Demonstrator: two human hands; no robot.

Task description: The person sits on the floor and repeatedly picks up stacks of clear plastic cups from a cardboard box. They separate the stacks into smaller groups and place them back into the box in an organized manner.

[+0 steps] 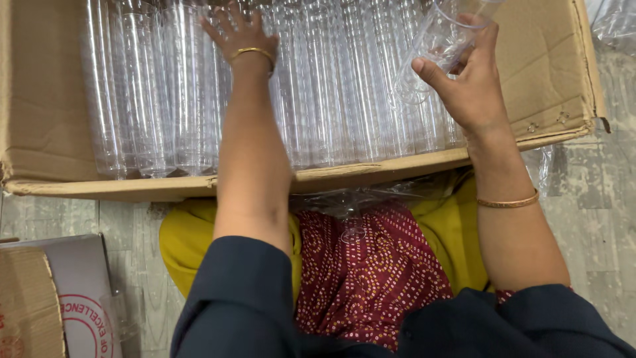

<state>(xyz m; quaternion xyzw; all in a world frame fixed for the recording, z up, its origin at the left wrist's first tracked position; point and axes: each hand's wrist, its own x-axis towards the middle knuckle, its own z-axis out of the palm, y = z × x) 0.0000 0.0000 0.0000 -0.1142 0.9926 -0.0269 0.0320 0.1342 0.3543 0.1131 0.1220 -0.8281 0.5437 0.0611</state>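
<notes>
A large cardboard box (46, 139) lies open in front of me, filled with rows of stacked clear plastic cups (344, 99). My left hand (238, 33) rests flat with fingers spread on top of the stacks near the middle of the box. My right hand (467, 79) grips a short stack of clear cups (440, 40), tilted and lifted above the rows at the right side of the box. Both wrists wear a thin gold bangle.
A clear cup (353, 232) and crumpled clear plastic wrap (371, 195) lie on my lap over red dotted and yellow cloth. A white printed carton (79, 292) and a brown cardboard piece (26, 305) sit at lower left on the tiled floor (596, 199).
</notes>
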